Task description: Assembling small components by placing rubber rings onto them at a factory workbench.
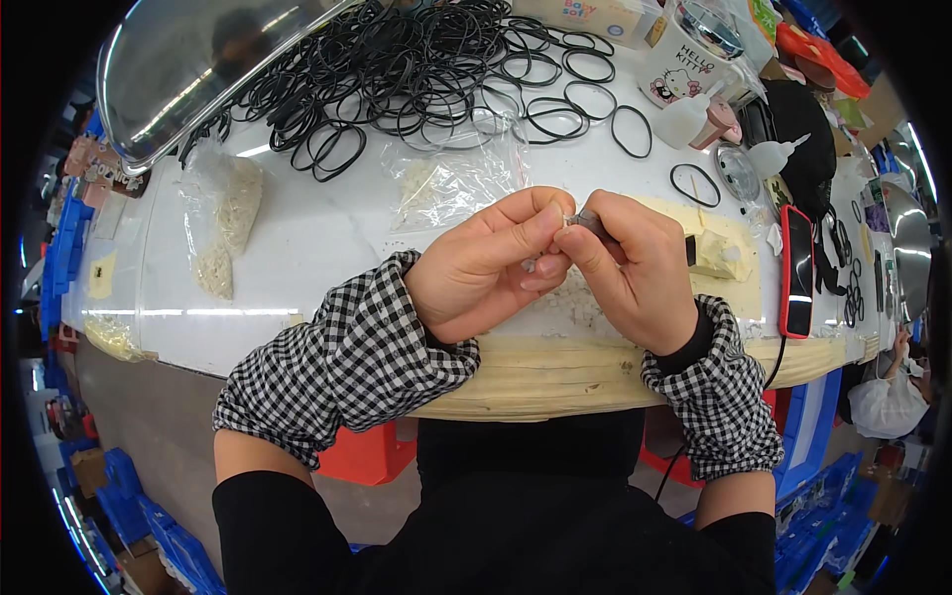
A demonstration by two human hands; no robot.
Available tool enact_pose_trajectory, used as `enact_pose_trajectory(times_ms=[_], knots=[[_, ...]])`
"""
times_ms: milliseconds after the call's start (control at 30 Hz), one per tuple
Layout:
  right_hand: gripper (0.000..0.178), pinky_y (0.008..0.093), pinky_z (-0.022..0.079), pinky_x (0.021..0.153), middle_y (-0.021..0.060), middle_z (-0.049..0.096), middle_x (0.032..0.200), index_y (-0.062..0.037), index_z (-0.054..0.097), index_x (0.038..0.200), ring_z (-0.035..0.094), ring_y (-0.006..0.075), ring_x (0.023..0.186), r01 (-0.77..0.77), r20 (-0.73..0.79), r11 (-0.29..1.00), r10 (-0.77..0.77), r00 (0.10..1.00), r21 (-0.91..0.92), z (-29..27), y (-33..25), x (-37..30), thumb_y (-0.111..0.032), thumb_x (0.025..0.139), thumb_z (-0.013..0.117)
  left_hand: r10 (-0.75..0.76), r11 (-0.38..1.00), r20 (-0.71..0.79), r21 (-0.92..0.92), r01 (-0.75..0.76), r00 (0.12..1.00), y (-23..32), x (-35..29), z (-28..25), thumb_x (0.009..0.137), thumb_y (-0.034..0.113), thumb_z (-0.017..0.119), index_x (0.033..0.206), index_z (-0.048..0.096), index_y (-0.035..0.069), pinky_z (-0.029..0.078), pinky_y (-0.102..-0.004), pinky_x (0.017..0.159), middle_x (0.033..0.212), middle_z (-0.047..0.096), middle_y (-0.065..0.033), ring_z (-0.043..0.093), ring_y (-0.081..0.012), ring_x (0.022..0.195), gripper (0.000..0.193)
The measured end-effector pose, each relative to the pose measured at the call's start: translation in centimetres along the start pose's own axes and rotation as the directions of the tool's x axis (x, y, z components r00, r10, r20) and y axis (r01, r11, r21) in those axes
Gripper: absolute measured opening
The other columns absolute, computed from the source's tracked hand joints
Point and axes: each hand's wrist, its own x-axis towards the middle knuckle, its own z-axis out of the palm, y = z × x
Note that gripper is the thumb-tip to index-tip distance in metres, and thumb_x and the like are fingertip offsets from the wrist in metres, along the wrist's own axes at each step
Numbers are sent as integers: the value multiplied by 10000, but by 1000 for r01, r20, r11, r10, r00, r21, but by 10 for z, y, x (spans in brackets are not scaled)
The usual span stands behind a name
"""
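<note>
Both hands meet above the near part of the white table. My left hand is closed in a pinch on a small pale piece, too small to name. In my right hand is a short dark grey tool, mostly covered by the fingers; its tip touches or nearly touches the pale piece. Below the hands, small whitish bits lie scattered on the table. Just beyond my left hand is a clear plastic bag with pale small pieces in it.
A big heap of black rubber rings covers the far side, beside a shiny metal tray. Another bag of pale pieces lies left. Rightward are a squeeze bottle, a yellowish block and a red-cased phone. Yellow tape covers the front edge.
</note>
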Motion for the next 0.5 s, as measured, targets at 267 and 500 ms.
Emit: enact_pose_trajectory(times_ms=[267,500], knots=[[300,295,369,437,85,509,560,-28,540,663,499,213,472,4,21,1000,-4,1000,24,-3,-4,0,-247,838,647,8,1000,52,13,-9,999,-1,1,-2,978,238,440,989,502,65,347,-178,667,817,453,41,387,-51,721,184],[281,291,366,439,80,495,550,-27,547,667,491,197,470,3,66,999,-5,998,36,-9,-3,2,-230,829,654,68,996,-83,65,-63,994,5,2,-1,964,218,464,974,519,68,362,-185,686,844,492,24,427,-57,750,161]])
